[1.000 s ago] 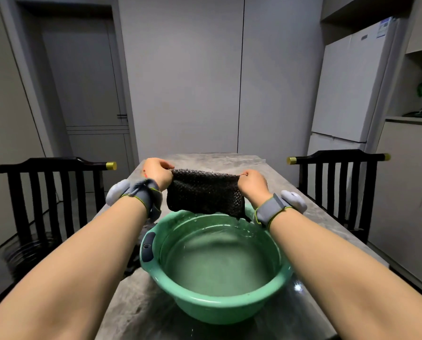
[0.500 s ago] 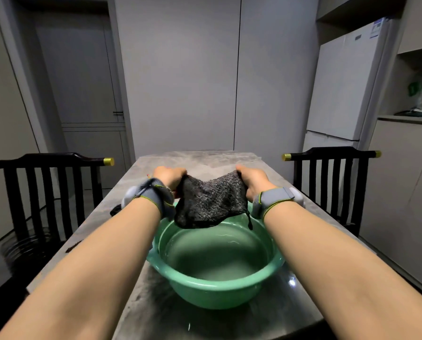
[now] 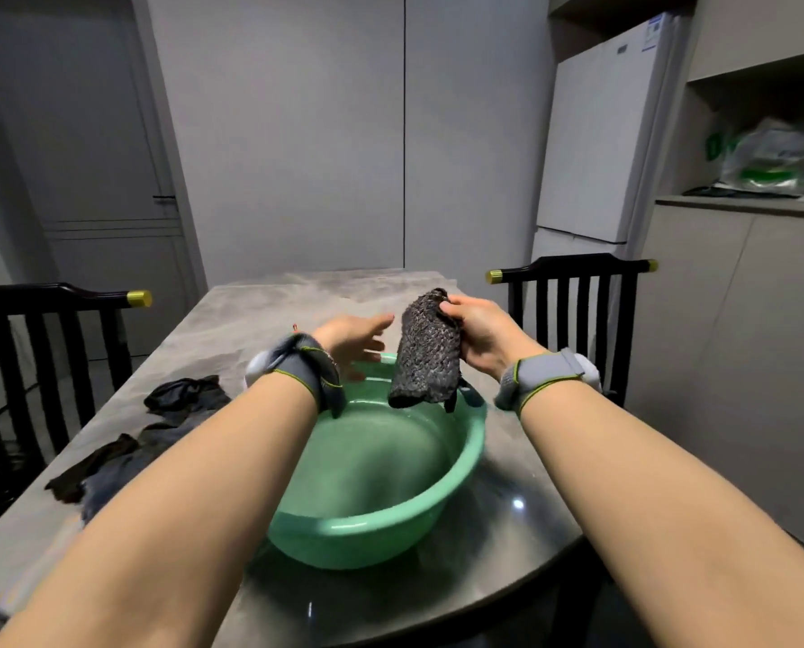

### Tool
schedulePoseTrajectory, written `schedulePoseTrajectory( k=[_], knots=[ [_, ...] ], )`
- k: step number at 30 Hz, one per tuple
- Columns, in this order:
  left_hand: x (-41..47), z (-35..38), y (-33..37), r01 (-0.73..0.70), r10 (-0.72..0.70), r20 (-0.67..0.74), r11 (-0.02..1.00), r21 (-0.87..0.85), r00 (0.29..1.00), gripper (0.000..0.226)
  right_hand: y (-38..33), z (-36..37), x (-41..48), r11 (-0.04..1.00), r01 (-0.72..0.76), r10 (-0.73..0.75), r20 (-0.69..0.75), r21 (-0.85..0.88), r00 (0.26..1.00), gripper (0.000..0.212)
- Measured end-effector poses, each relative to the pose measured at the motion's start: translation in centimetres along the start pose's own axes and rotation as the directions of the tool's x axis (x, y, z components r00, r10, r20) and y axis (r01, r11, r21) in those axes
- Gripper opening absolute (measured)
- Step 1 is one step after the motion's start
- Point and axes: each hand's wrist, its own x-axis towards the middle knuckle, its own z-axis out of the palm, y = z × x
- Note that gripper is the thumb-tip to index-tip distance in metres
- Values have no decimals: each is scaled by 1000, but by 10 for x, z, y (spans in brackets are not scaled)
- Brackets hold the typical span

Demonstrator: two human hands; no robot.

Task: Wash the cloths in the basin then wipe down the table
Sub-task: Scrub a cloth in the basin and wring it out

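Note:
A green basin (image 3: pixel 456 465) with water stands on the grey marble table (image 3: pixel 269 315) in front of me. My right hand (image 3: pixel 482 336) grips a dark grey knitted cloth (image 3: pixel 426 357) by its top, and the cloth hangs folded over the basin's far rim. My left hand (image 3: pixel 351 341) is beside the cloth on its left, fingers stretched out and holding nothing. Several more dark cloths (image 3: pixel 166 423) lie in a heap on the table left of the basin.
Black wooden chairs stand on the left (image 3: pixel 40 348) and the right (image 3: pixel 573 301) of the table. A white fridge (image 3: pixel 606 133) and a counter with a plastic bag (image 3: pixel 765 161) are at the right. The table's near edge is curved and wet.
My left hand has let go of the cloth and opened. My right hand now holds the cloth alone, gathered and hanging, a little further right. The view shifted so the cloth heap shows.

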Motion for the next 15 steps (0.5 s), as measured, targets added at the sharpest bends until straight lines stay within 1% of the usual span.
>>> schedulePoseTrajectory(
  k=[1,2,3,4,6,7,10,12,13,14,15],
  knots=[
    [4,13,2,31,-29,93,999,-22,995,26,0,-10,1,1000,-9,9,-22,-5,1000,28],
    [14,29,5,44,-36,136,998,-55,990,29,3,-24,7,1000,-12,12,-66,-10,998,28],
    [22,45,9,50,-37,138,995,-90,990,31,6,-38,12,1000,-17,15,-131,-16,991,27],
    [27,52,11,38,-26,99,991,-126,995,31,11,-43,14,999,-29,26,-178,-16,984,25],
    [47,83,22,34,-23,78,989,-142,997,29,22,-76,25,992,-81,50,-294,-93,954,21],
    [55,97,27,34,-23,85,991,-131,996,27,26,-94,31,977,-123,54,-354,-175,934,22],
    [75,131,33,59,-48,108,993,-104,993,26,35,-138,34,903,-233,37,-476,-360,879,30],
    [102,162,31,85,-84,134,996,-6,987,28,38,-172,46,839,-307,32,-521,-450,853,30],
    [116,176,27,99,-103,133,994,39,986,27,40,-187,55,792,-352,39,-535,-498,844,26],
    [131,188,26,92,-104,135,992,91,985,21,41,-201,64,734,-373,20,-532,-567,847,20],
    [130,192,24,75,-88,127,992,102,988,11,42,-204,66,695,-376,-10,-531,-613,847,12]
  ],
)
